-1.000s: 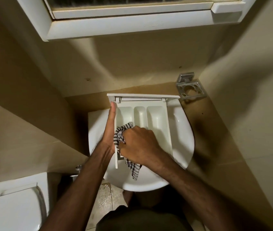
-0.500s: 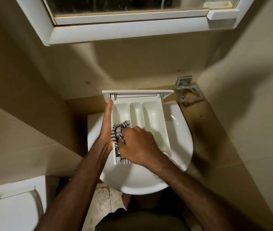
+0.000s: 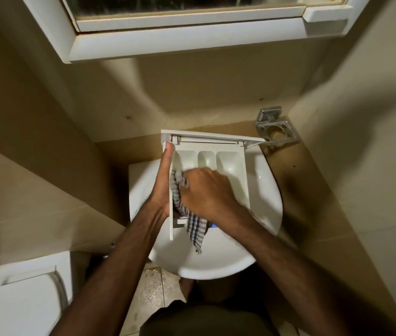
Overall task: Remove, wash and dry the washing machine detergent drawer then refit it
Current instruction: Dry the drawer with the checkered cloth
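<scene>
White washbasin (image 3: pixel 262 197) fixed against beige wall, rim rounded toward viewer. White detergent drawer (image 3: pixel 230 163) sits across basin, front panel toward wall. Checked cloth (image 3: pixel 195 229) hangs from drawer into bowl. Speckled floor tile (image 3: pixel 153 287) below basin.

The detergent drawer (image 3: pixel 230 166) lies over the basin (image 3: pixel 264 204), covering its left and middle. The left hand (image 3: pixel 161 183) lines the drawer's left wall, and the right hand (image 3: pixel 206 192) with the checked cloth (image 3: pixel 195 229) fills the left compartment. The middle and right compartments are open from above. Bare basin shows along the right rim and the near rim. A metal holder (image 3: pixel 276 132) juts from the wall at the basin's far right corner, and the cabinet (image 3: pixel 192 37) overhangs the far side.
</scene>
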`<state>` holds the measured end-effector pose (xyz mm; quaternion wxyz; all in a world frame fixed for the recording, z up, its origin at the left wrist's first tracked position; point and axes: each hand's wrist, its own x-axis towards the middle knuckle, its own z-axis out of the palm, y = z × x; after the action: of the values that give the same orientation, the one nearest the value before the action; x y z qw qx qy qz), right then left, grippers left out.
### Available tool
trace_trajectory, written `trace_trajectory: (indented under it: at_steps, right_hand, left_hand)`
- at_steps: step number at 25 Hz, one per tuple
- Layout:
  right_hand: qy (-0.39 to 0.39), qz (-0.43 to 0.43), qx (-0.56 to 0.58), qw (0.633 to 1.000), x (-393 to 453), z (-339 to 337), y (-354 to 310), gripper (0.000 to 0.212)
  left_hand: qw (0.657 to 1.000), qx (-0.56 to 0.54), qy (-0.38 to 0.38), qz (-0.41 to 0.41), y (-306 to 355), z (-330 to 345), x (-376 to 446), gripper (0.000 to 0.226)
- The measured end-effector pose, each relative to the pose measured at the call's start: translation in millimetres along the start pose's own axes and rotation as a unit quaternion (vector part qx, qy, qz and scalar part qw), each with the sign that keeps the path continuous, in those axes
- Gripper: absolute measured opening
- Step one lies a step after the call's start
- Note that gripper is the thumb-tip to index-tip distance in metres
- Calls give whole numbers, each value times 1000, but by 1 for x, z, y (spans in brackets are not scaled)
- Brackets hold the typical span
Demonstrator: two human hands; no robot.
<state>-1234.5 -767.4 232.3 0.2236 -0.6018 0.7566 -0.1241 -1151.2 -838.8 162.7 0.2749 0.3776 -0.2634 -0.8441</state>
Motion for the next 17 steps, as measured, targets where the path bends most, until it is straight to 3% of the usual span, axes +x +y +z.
trace_trajectory:
  at_steps: [2, 6, 7, 10, 12, 15, 17]
  right_hand:
    - [75, 15, -21, 997, 4, -2, -11, 18]
    - [-65, -39, -13, 997, -25, 6, -3, 7]
    - [-51, -19, -11, 998, -18, 4, 0, 7]
    - [108, 32, -29, 993, 1, 1, -7, 22]
    - [95, 2, -23, 995, -12, 4, -11, 21]
    - [-14, -17, 6, 1000, -32, 7, -3, 15]
    - [59, 20, 0, 998, -11, 5, 1, 17]
  left_hand:
    - [1000, -22, -15, 14, 1, 8, -1, 64]
    - [998, 6, -11, -63, 7, 3, -6, 74]
    - [998, 18, 9, -57, 5, 4, -4, 73]
    - [1000, 8, 1, -2, -2, 11, 0, 60]
    - [1000, 19, 6, -17, -2, 7, 0, 58]
    - [998, 14, -11, -64, 5, 4, -5, 72]
    - [999, 35, 5, -23, 3, 11, -2, 69]
